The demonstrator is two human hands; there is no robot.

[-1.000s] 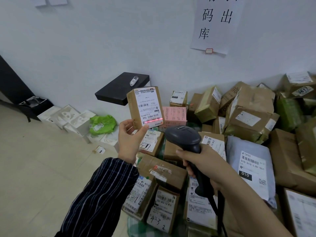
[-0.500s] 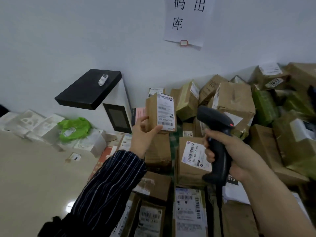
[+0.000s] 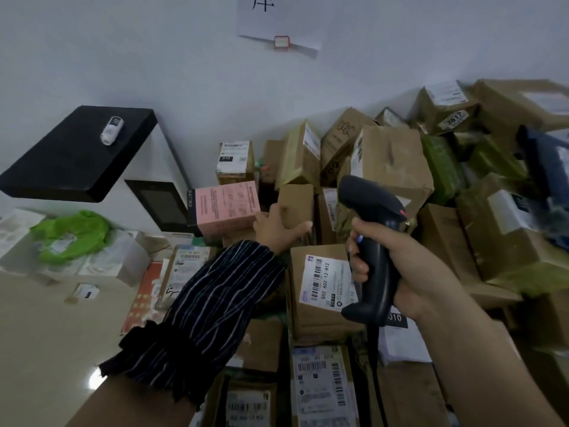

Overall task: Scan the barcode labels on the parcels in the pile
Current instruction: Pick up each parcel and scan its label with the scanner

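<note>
A heap of brown cardboard parcels (image 3: 394, 167) with white barcode labels fills the floor against the wall. My left hand (image 3: 278, 228) grips a small brown box (image 3: 297, 204) down in the pile, next to a pink box (image 3: 226, 206); the box's label faces away. My right hand (image 3: 409, 266) holds a black barcode scanner (image 3: 374, 241) upright by its handle, above a parcel whose label (image 3: 328, 282) faces up. No red scan line shows.
A black-topped white stand (image 3: 77, 155) with a small white device on it sits at the left by the wall. White foam packing and a green bag (image 3: 70, 238) lie on the floor beside it. A paper sign (image 3: 278, 23) hangs on the wall.
My left hand has lowered the small box from in front of the scanner down into the pile beside the pink box. The scanner has tipped upright and the red scan line is gone.
</note>
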